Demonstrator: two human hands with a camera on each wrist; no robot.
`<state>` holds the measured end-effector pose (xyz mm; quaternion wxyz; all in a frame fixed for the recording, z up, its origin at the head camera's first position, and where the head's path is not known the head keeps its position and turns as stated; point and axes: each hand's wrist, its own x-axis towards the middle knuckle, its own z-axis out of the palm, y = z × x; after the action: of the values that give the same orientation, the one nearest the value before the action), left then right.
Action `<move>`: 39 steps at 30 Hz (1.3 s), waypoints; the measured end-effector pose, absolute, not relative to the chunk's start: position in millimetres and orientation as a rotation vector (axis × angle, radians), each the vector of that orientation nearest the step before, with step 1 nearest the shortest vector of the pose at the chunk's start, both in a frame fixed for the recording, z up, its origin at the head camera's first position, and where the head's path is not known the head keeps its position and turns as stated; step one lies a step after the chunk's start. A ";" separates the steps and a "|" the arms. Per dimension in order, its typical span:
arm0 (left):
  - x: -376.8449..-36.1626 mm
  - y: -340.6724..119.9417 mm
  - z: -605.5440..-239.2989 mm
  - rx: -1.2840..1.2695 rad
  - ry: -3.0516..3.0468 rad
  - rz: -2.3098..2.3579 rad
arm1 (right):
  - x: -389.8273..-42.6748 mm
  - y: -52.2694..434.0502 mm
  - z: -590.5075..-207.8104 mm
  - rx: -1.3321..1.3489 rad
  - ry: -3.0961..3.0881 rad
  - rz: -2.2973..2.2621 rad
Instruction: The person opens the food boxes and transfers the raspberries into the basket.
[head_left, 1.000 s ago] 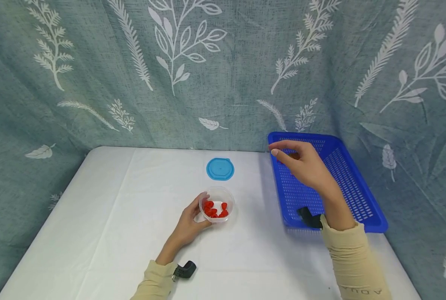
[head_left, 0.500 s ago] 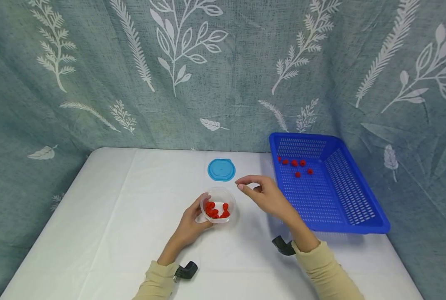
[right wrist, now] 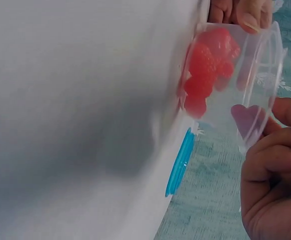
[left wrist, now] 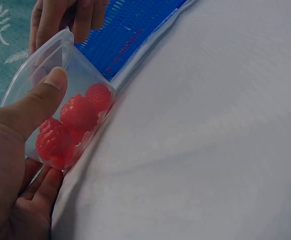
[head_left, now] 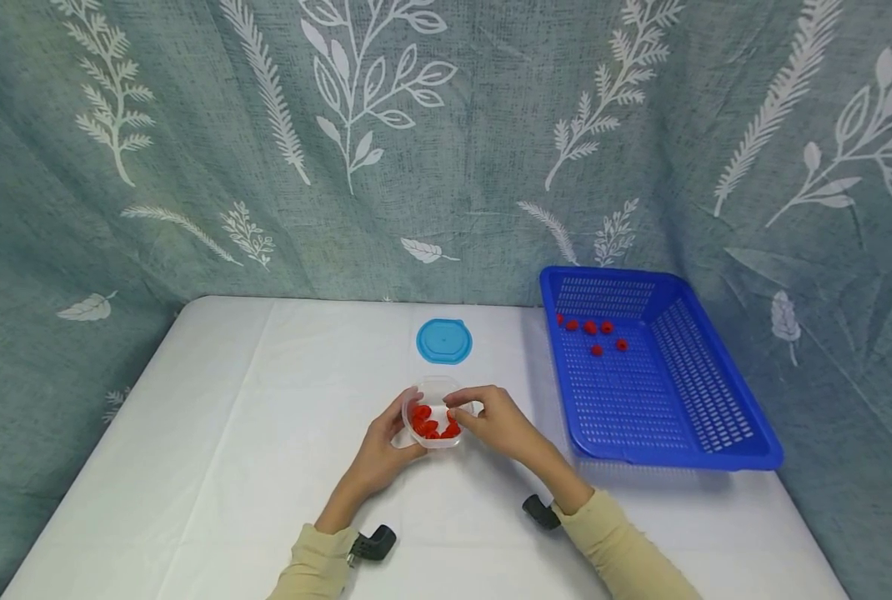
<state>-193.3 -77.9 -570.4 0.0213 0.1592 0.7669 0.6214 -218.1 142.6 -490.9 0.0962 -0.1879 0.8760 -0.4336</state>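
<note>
My left hand (head_left: pixel 383 450) grips a small clear plastic tub (head_left: pixel 434 384) from its left side, thumb against the wall. Several red raspberries (head_left: pixel 425 427) lie in the bottom of the tub; in the left wrist view the raspberries (left wrist: pixel 79 114) show through the plastic. Over the tub's right rim reaches my right hand (head_left: pixel 502 423), its thumb and forefinger dipping inside above a berry at the right. Through the wall in the right wrist view, the fingertips (right wrist: pixel 246 120) appear slightly apart, with no berry visible between them.
A blue lid (head_left: pixel 444 342) lies on the white-covered table (head_left: pixel 266 467) just behind the tub. To the right stands a blue perforated basket (head_left: pixel 679 458), with several raspberries (head_left: pixel 590 327) near its back left corner. Behind the table hangs a leaf-patterned curtain (head_left: pixel 476 167).
My right hand has moved left from above the basket to the tub, and its fingertips now dip inside. The basket's raspberries have come into sight. The left hand has stayed on the tub.
</note>
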 end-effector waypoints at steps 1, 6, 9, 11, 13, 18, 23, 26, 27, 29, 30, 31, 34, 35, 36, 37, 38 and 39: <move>-193.7 -77.9 -570.7 0.496 2.376 1.926 | -218.1 140.8 -491.8 -0.560 2.606 -1.271; -194.3 -78.5 -571.0 0.491 2.382 1.917 | -218.4 129.5 -492.2 -0.549 2.693 -1.109; -194.1 -79.6 -571.7 0.502 2.395 1.923 | -220.6 121.8 -490.3 -0.502 2.704 -0.962; -193.9 -80.0 -572.8 0.523 2.393 1.934 | -223.0 117.7 -490.3 -0.483 2.692 -0.863; -193.3 -79.9 -573.8 0.532 2.375 1.944 | -225.0 115.9 -490.9 -0.486 2.664 -0.809; -192.1 -79.5 -574.0 0.543 2.363 1.951 | -229.2 117.8 -493.2 -0.546 2.573 -0.842; -194.1 -79.7 -574.7 0.569 2.376 1.948 | -232.5 120.9 -495.1 -0.581 2.532 -0.917; -194.9 -79.6 -574.2 0.564 2.381 1.940 | -232.8 122.1 -496.1 -0.589 2.510 -0.995; -194.9 -79.6 -573.9 0.564 2.380 1.940 | -232.8 122.5 -496.6 -0.594 2.501 -1.023; -194.9 -79.6 -573.1 0.557 2.377 1.941 | -232.6 123.1 -497.4 -0.600 2.480 -1.083; -194.6 -79.6 -572.5 0.553 2.373 1.944 | -232.5 123.4 -497.9 -0.609 2.471 -1.109; -194.3 -79.5 -572.0 0.549 2.371 1.947 | -232.3 123.5 -498.1 -0.615 2.463 -1.128; -193.5 -79.0 -571.0 0.541 2.371 1.954 | -231.9 122.8 -497.3 -0.626 2.471 -1.116; -193.1 -78.7 -570.6 0.541 2.371 1.956 | -231.6 122.4 -496.3 -0.628 2.483 -1.088; -192.9 -78.4 -570.5 0.543 2.375 1.954 | -231.3 122.0 -495.2 -0.629 2.501 -1.048; -192.8 -78.1 -570.5 0.542 2.376 1.953 | -231.1 121.4 -494.1 -0.626 2.516 -1.008; -192.6 -77.7 -570.3 0.542 2.377 1.954 | -231.0 121.0 -493.3 -0.627 2.532 -0.968; -192.5 -77.3 -570.3 0.548 2.377 1.956 | -230.9 121.0 -492.3 -0.629 2.539 -0.940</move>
<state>-192.5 -77.3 -570.3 0.0073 0.1753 0.7602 0.6256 -230.9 121.0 -492.3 0.1799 -0.2227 0.8986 -0.3326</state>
